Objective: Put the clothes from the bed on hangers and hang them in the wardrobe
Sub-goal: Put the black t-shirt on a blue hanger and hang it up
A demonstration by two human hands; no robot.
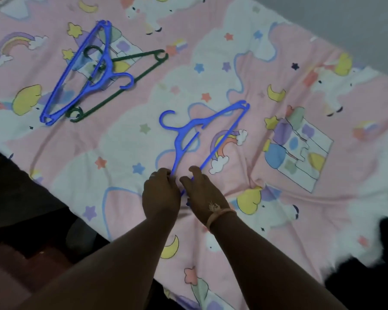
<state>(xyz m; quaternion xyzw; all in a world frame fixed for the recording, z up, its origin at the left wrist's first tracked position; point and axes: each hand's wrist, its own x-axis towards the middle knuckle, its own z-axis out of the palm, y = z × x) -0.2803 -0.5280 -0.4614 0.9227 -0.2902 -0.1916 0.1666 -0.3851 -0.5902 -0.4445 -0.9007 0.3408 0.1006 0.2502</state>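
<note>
On the pink bedsheet (267, 175), my left hand (160, 194) and right hand (203, 193) pinch a blue hanger's (184, 139) near corner — light, stiff plastic, best gripped there.

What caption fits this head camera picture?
Both hands, left hand and right hand, grip a blue hanger on the pink bedsheet.

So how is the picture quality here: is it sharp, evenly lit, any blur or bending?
Head view: soft all over, dim at the lower left, bleached white on the bedsheet at the right; the wide lens bends the bed's edge; the near blue hanger and both hands stay readable.
</note>
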